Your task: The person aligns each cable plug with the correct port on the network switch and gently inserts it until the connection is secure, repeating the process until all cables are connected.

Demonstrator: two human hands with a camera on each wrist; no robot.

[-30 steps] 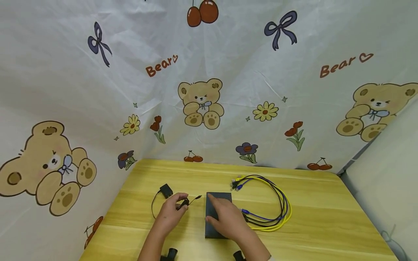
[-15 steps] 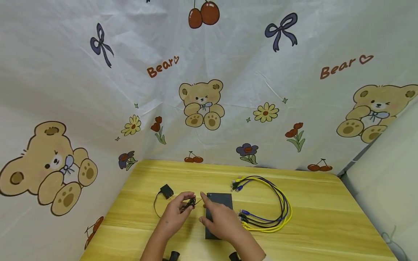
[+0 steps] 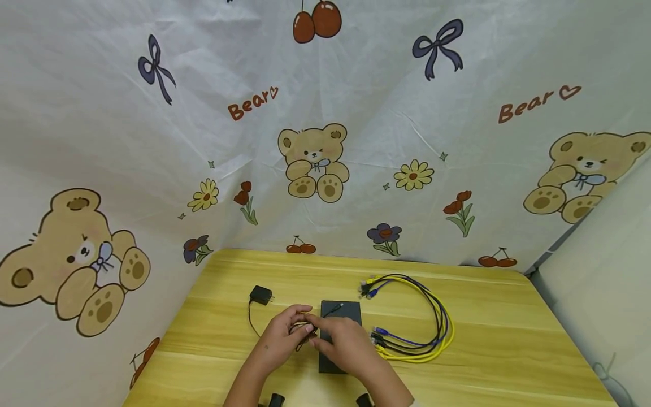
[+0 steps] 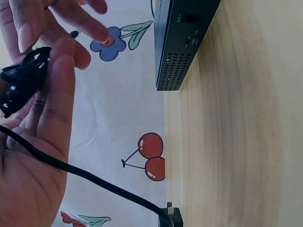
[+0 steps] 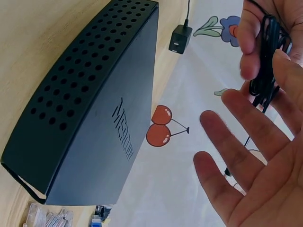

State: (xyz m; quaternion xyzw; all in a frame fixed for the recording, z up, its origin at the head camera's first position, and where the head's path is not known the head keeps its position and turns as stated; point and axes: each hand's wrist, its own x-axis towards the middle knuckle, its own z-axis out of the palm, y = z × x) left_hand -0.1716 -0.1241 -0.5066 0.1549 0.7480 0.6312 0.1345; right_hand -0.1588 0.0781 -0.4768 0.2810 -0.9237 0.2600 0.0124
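My left hand [image 3: 280, 342] holds a bundled black power cord [image 5: 265, 61] over the table, left of a flat black MERCURY box [image 3: 331, 362]. At the bundle, the right hand [image 3: 351, 346] pinches it between thumb and index finger, its other fingers spread in the right wrist view. The cord's thin plug end [image 3: 335, 308] points right and overlaps the box in the head view. On the far left side lies the black power adapter [image 3: 261, 294], its prongs facing right. Vent holes and a small round socket show on the box's side [image 4: 187, 28] in the left wrist view.
Yellow, blue and black network cables [image 3: 447, 333] lie curved on the wooden table [image 3: 508, 339] right of the box. A white cloth [image 3: 356, 226] printed with bears hangs behind. Two dark objects [image 3: 277, 400] show at the bottom edge between the forearms.
My left hand has moved right with the cord bundle, up to the right hand, whose finger and thumb now meet it. The adapter has turned, its prongs now facing right.
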